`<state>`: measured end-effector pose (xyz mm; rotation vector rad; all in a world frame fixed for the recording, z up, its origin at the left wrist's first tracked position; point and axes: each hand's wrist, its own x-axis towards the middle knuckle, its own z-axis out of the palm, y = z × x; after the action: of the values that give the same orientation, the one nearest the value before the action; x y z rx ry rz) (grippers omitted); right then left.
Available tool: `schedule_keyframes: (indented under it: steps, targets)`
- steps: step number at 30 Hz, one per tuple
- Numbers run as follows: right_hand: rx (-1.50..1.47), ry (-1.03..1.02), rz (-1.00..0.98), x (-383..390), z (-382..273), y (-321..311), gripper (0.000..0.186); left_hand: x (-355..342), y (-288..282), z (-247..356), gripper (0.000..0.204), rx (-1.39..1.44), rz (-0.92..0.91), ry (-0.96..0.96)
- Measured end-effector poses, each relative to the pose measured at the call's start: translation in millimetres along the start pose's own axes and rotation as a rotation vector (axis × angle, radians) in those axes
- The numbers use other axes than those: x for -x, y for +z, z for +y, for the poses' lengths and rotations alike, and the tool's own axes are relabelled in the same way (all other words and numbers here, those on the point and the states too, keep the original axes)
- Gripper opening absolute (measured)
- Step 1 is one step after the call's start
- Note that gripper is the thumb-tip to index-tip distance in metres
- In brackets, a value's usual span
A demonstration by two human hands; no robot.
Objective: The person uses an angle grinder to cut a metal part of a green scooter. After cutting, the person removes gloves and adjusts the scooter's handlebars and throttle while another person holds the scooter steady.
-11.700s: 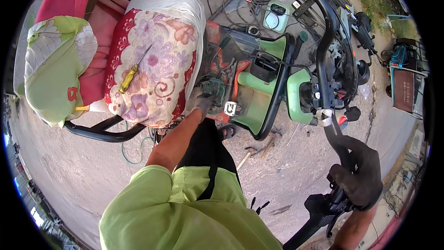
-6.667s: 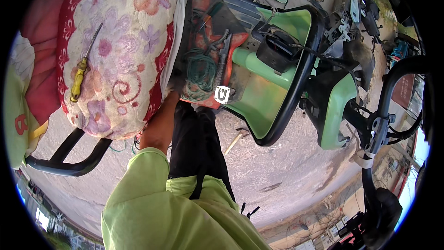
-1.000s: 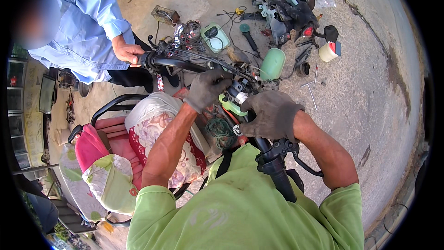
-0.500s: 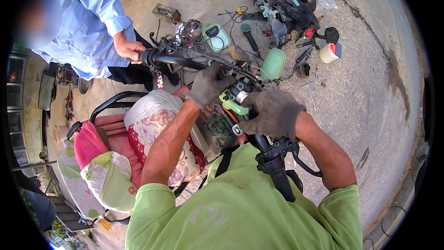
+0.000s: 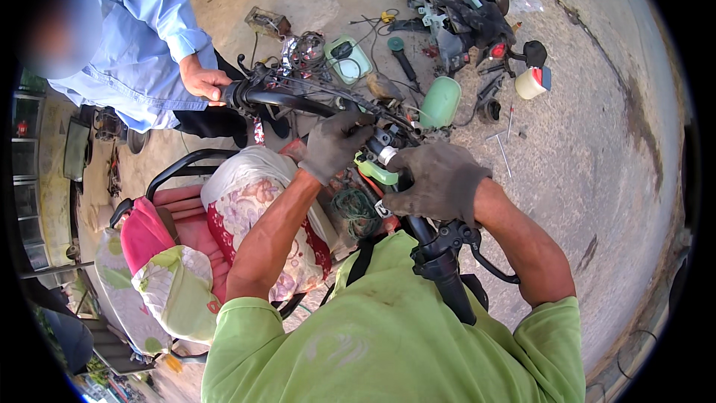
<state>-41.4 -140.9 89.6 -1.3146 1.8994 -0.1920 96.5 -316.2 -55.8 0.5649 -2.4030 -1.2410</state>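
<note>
Near grip (image 5: 456,295) of the handlebar (image 5: 292,102) sits right, toward the body. Right hand (image 5: 440,183) bends over the bar just near of the white band (image 5: 387,154); clamped or not, cannot tell. Left hand (image 5: 335,144) farther, left of the band, fingers curled at mid-bar, hold hidden. Hands apart, right nearer the band. Long axis: near right to far left, ending at a co-worker's hand (image 5: 203,80).
</note>
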Motion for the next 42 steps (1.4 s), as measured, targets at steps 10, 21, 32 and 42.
schedule_keyframes:
  steps: [10, 21, 32, 42]
  targets:
    - [-0.013, 0.014, 0.008, 1, 1, -1, 0.047, -4, -13, 10, 0.027, 0.134, -0.161, -0.217]
    - [-0.042, 0.046, 0.045, -1, 0, -2, 0.050, -1, -13, 2, 0.026, 0.258, -0.177, -0.306]
    - [0.020, 0.093, 0.260, -37, 32, 7, 0.050, -3, -4, -1, 0.022, 0.466, -0.067, -0.421]
    - [0.059, 0.234, 0.193, -74, 29, 3, 0.064, 9, -1, 2, 0.021, 0.042, 0.030, -0.102]
